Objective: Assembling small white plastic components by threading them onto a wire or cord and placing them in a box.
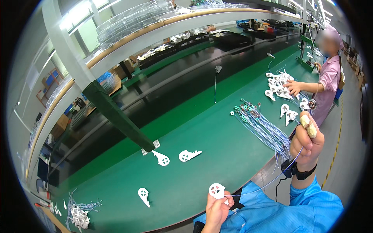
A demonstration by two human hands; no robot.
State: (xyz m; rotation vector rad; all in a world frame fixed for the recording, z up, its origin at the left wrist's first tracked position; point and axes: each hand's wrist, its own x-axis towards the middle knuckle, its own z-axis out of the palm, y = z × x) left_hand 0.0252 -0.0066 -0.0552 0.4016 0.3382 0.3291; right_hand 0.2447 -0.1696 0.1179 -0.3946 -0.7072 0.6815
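My left hand point(218, 213), low in the middle of the head view, is closed on a white plastic housing point(216, 190) with a round, spoked head. From this housing a thin blue-white wire point(268, 188) runs up to my right hand point(310, 144). That hand is raised at the right with its fingers pinched on the wire, and yellowish finger covers point(309, 126) sit on its fingertips. Just above the fingertips shows a small dark round part point(312, 104); whether it is joined to the wire I cannot tell. Beyond this hand lie two similar white housings point(289, 116).
A bundle of blue-white wires point(268, 134) with green ends lies on the green table point(116, 182). Loose housings point(189, 155) are scattered left of it. A dark green post point(116, 116) stands at the table's back. A co-worker's hand point(293, 87) touches a housing pile point(278, 82).
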